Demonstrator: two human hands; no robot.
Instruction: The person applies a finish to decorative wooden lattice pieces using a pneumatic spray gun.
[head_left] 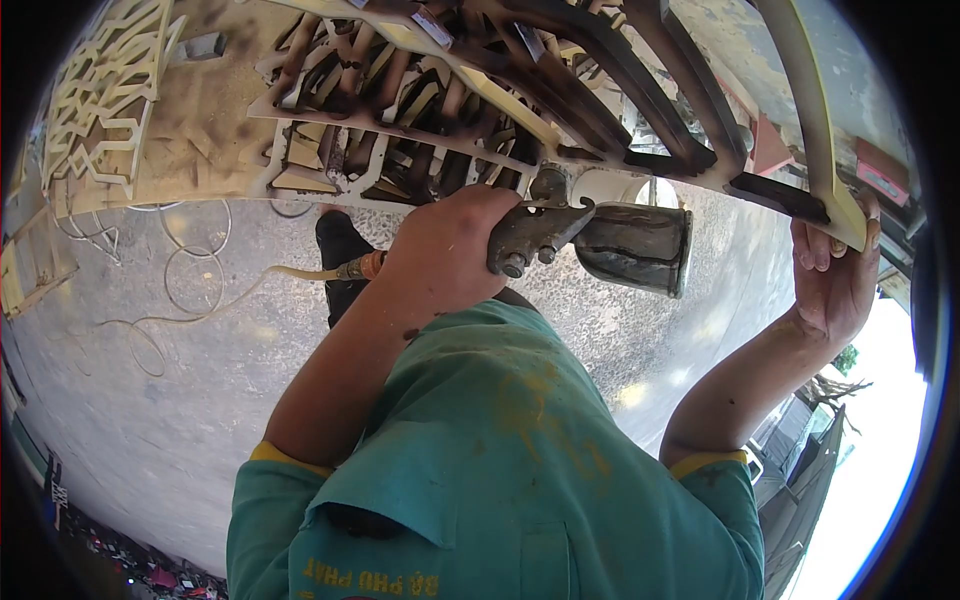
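My left hand [448, 245] is wrapped round the handle of a spray gun [532, 238], which has a stained metal cup [635, 248] on its right side. A pale hose [235, 300] joins the gun below my fist. My right hand [838, 275] grips the lower right corner of a slatted frame [822, 130], cream at the edge with dark brown on its slats. The gun's front is close to the frame's lower edge. Part of my right fingers is hidden behind the frame corner.
More brown-stained lattice pieces [400, 150] lie beyond the gun on a tan board [200, 150]. Cream lattice panels [105, 100] are at the upper left. Hose loops rest on the grey floor [200, 400] near a dark shoe [342, 250]. A red object [882, 172] is at the right.
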